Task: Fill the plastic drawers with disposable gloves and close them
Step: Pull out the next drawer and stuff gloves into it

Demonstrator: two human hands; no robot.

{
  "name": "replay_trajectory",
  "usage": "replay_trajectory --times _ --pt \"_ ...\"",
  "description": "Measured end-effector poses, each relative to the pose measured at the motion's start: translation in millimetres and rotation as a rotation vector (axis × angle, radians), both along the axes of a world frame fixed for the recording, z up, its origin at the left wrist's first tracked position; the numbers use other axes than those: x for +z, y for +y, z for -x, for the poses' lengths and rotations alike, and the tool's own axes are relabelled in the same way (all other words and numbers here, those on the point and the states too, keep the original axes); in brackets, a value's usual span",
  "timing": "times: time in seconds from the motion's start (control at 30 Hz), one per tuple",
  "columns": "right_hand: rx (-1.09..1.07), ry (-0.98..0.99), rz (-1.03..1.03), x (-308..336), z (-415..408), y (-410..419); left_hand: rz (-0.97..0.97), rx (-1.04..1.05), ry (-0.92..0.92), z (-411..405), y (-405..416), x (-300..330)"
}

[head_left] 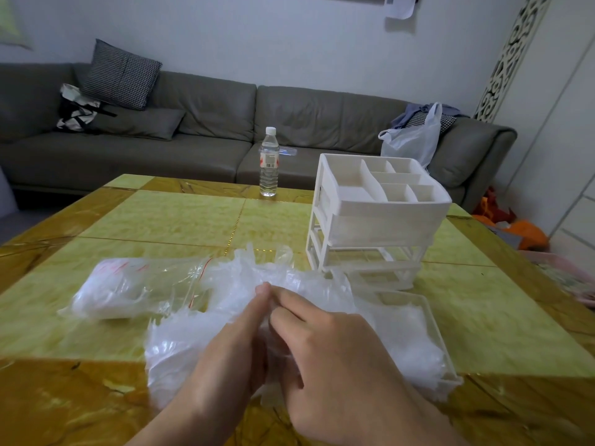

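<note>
A heap of clear disposable gloves [193, 336] lies on the table in front of me. My left hand [225, 358] and my right hand [331, 355] meet over the heap, and both pinch a thin glove between their fingertips. A zip bag [128, 284] with more gloves lies to the left. A pulled-out clear drawer [428, 317] holding gloves sits to the right of my hands. Behind it stands the white plastic drawer unit [376, 220], with divided compartments on top and an empty slot low down.
The yellow-green tiled table [177, 220] carries a water bottle [269, 162] at its far edge. A grey sofa [225, 123] with cushions and a plastic bag [415, 140] runs along the wall. Orange items [521, 233] lie on the floor at the right.
</note>
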State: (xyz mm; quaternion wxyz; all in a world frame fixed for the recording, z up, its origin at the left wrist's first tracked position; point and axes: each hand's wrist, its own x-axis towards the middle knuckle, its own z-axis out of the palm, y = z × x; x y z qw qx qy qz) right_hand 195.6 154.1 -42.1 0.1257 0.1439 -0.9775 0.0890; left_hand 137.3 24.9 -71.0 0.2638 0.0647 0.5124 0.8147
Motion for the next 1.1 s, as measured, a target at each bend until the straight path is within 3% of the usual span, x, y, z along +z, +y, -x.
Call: replay_trajectory --times 0.23,0.3,0.37,0.47,0.53,0.63,0.67,0.73,0.93,1.1 --pt "0.079 -0.008 0.18 13.3 -11.7 2.3 0.172 0.141 0.106 5.1 -6.4 0.4" --pt "0.074 0.007 0.334 16.1 -15.5 10.9 0.217 0.158 0.133 6.6 -7.7 5.4" --pt "0.008 0.165 0.546 15.7 -15.7 21.9 0.247 0.182 0.151 6.8 -12.2 15.0" --pt "-0.353 0.332 0.973 11.9 -8.1 40.0 0.252 0.206 0.184 9.2 -22.5 26.3" --pt "-0.571 0.146 1.243 9.8 -1.2 50.6 0.226 0.201 0.211 13.0 -27.8 30.3" --pt "-0.595 -0.421 1.539 12.4 1.1 51.1 0.23 0.192 0.237 16.8 -31.9 33.3" --pt "-0.527 -0.542 1.562 12.2 0.0 47.6 0.227 0.202 0.239 17.3 -31.5 32.8" --pt "-0.381 -0.576 1.572 10.9 -0.2 41.4 0.234 0.183 0.252 16.7 -31.6 33.4" --pt "-0.516 -0.185 1.573 -8.6 12.9 38.8 0.319 0.134 0.257 8.1 -31.3 33.3" --pt "-0.5 -0.081 1.291 -13.6 11.9 38.9 0.463 0.183 0.26 9.8 -31.4 27.3"
